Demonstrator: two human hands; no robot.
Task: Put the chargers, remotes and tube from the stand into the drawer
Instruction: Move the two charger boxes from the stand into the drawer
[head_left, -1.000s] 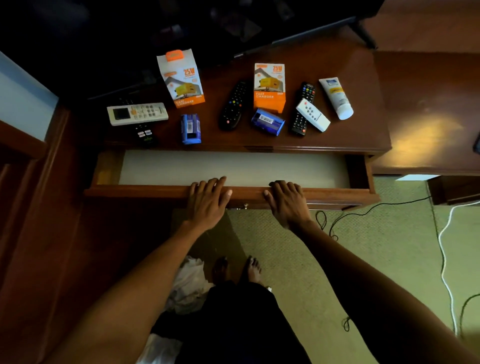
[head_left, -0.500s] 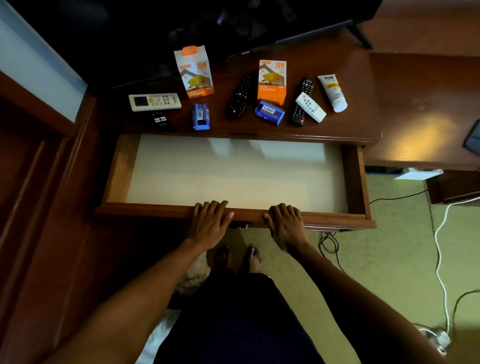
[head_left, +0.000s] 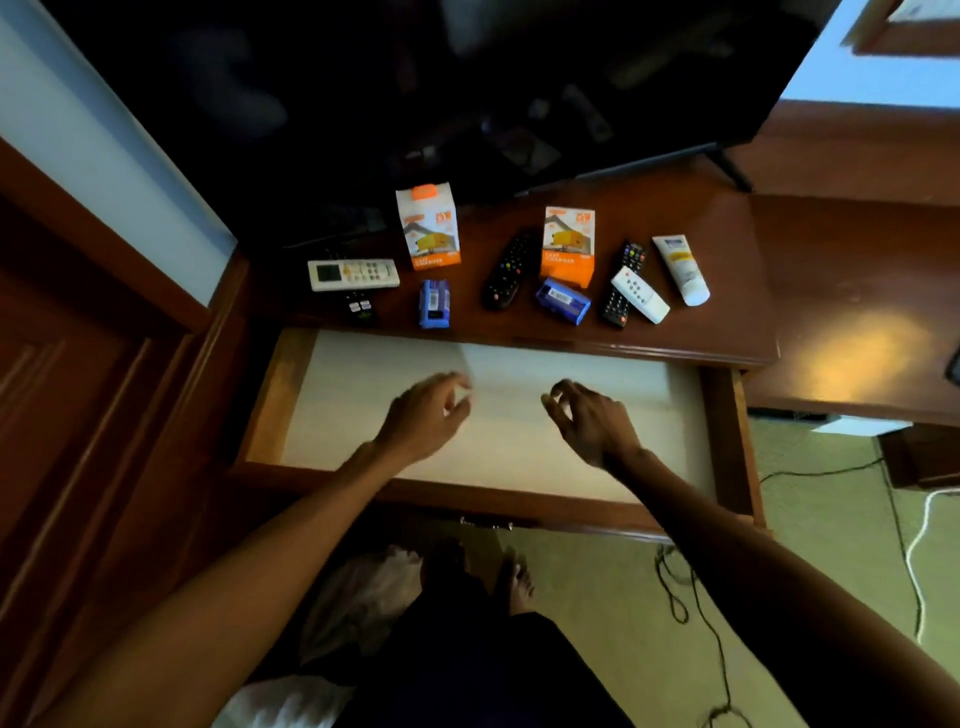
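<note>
The drawer (head_left: 727, 441) stands pulled out, its pale lining bare. Both hands hover over it, holding nothing: the left hand (head_left: 423, 421) has its fingers loosely spread and is blurred, the right hand (head_left: 589, 421) has its fingers curled but apart.

Everything lies on the stand (head_left: 727, 270) behind the drawer. From the left: a white remote (head_left: 353, 274) with a small black remote (head_left: 359, 306) just in front of it, an upright orange charger box (head_left: 427, 227), a blue box (head_left: 434, 304), a black remote (head_left: 508, 271), a second orange box (head_left: 568, 245) with another blue box (head_left: 562, 300) at its foot, a slim black remote (head_left: 623, 285) with a small white remote (head_left: 640, 294) lying across it, and the white tube (head_left: 680, 268) at the far right
</note>
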